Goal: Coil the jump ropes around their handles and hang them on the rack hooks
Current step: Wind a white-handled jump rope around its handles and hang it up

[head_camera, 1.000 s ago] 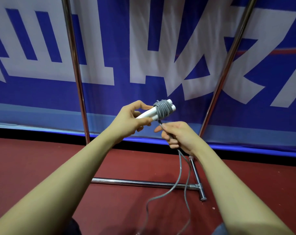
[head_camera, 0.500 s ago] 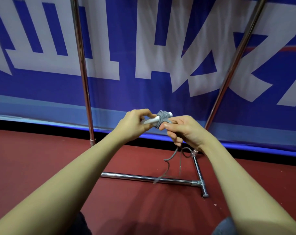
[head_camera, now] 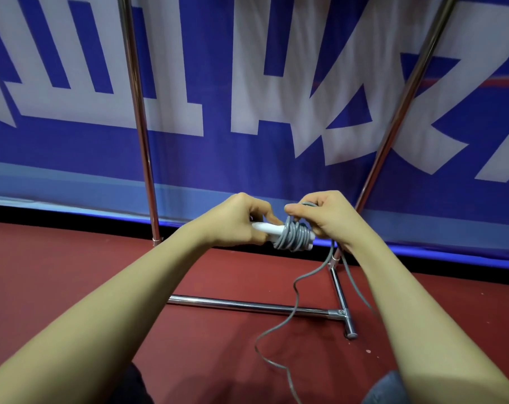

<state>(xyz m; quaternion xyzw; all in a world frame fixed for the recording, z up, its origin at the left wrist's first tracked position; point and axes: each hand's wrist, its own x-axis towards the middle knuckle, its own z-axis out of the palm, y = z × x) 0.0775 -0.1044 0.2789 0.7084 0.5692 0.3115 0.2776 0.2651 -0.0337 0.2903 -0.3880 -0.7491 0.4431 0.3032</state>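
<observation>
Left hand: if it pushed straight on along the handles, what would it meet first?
Probably the gray rope coil wound on the white handles the left hand grips; just past it is the right hand, pinching the rope.

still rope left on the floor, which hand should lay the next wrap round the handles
Right. The right hand already pinches the grey rope just above the coil; the left hand grips the white handles and steadies them.
</observation>
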